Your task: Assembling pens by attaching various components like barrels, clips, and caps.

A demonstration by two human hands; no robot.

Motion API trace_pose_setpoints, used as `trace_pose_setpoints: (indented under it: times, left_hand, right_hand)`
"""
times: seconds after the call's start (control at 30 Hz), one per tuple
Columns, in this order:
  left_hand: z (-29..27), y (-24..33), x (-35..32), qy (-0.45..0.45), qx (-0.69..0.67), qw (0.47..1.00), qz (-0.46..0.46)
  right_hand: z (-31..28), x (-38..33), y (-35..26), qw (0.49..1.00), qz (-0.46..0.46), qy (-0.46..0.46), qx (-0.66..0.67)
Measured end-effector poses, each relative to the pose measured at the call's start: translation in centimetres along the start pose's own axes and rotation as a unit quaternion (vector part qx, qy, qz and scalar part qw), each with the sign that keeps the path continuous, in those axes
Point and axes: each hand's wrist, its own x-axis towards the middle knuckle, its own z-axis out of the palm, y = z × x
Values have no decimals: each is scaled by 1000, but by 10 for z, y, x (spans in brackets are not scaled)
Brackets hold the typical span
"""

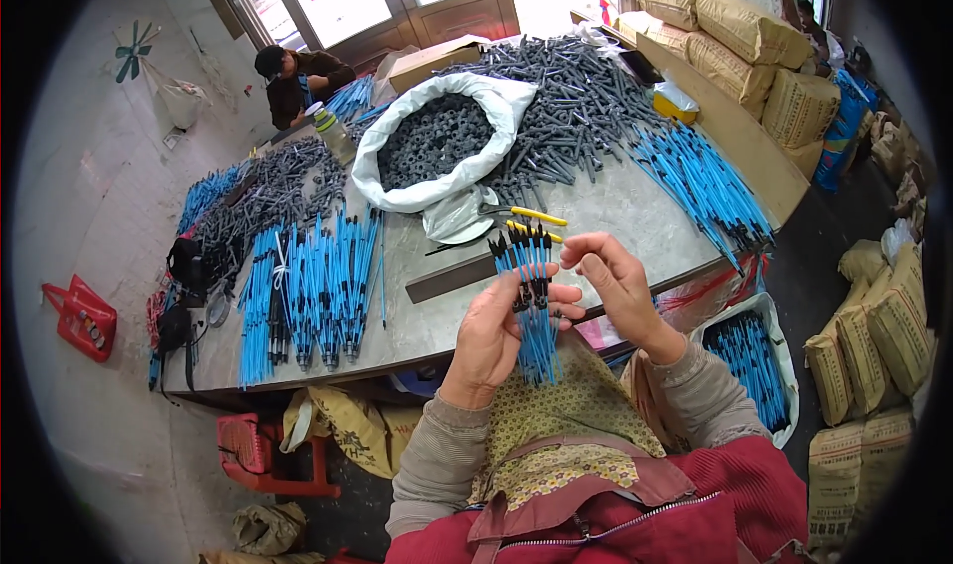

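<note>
My left hand (488,334) is wrapped round a small bundle of thin blue rods (539,344) with black pointed tips. Its thumb lies across the front, and the other fingertips show past the bundle's right side. The tips point up and away from me, over the table's front edge. Just right of them is my right hand (623,291), its fingers loosely bent and the thumb a little apart, with nothing visible in it. Pliers with yellow handles (538,215) lie on the table right behind the bundle, near a dark flat bar (452,277).
A white sack (369,172) of dark ring-like parts stands mid-table, beside a heap of dark grey tubes (566,97). Blue rods (333,286) lie at left, more (700,187) at right. A bag of rods (745,365) stands low right. Another person (298,82) sits across the table.
</note>
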Motion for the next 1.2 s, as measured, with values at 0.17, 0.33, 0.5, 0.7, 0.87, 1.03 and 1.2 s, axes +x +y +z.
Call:
trace_pose_setpoints:
  times: [0.17,0.33,0.5,0.7,0.87,1.03,1.2]
  left_hand:
    - [-6,-12,0,-3,91,996,7]
    - [-11,-21,1,6,90,996,15]
    - [-11,-21,0,4,85,996,10]
    - [-12,-22,-4,14,98,995,6]
    - [-5,-23,-10,9,109,994,-2]
    - [1,-23,-20,34,170,985,10]
    - [0,-17,-37,34,250,967,33]
  right_hand:
    - [1,10,-32,998,-37,-21,-53]
    - [7,13,-34,995,-37,-22,-86]
    - [8,13,-26,996,-29,-25,-84]
    - [15,12,-39,995,-37,-33,-89]
    - [16,8,-39,994,-31,-42,-97]
    - [18,6,-42,993,-60,-50,-84]
    - [9,-3,-42,991,-117,6,-69]
